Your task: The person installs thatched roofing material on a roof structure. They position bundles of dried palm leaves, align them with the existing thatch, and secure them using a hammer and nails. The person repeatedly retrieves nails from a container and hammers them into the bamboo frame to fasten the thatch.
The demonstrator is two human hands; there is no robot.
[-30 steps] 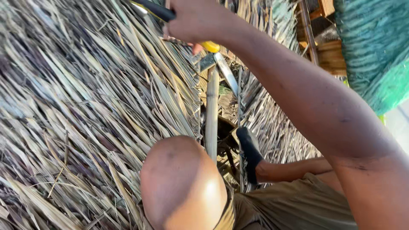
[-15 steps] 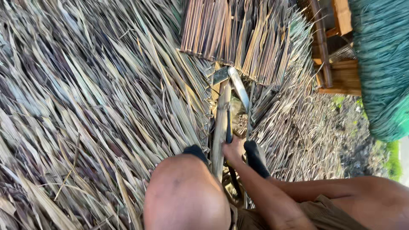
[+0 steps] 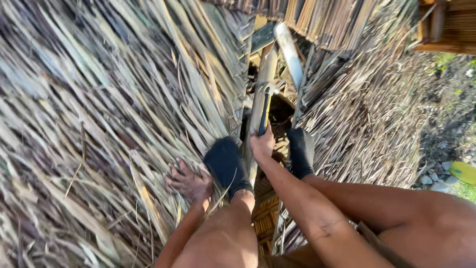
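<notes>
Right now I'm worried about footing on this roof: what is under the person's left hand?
The left hand presses flat on dry palm-leaf thatch, beside the black-socked left foot. What supports the thatch below is covered. The right hand holds a dark-handled hammer.

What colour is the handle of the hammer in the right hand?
Black and yellow hammer handle, gripped by the right hand; head view.

Dried palm-leaf thatch fills left and centre of frame: fibrous, rough, matt, straw-grey. Hammer at centre: dull metal head, handle with dark rubbery grip and a yellow stripe, slight sheen. Bamboo pole beside it: smooth, pale, dry. Socks at lower centre: dark knitted cloth, matt. Wooden frame, upper right: sawn, orange-brown, matt.
</notes>
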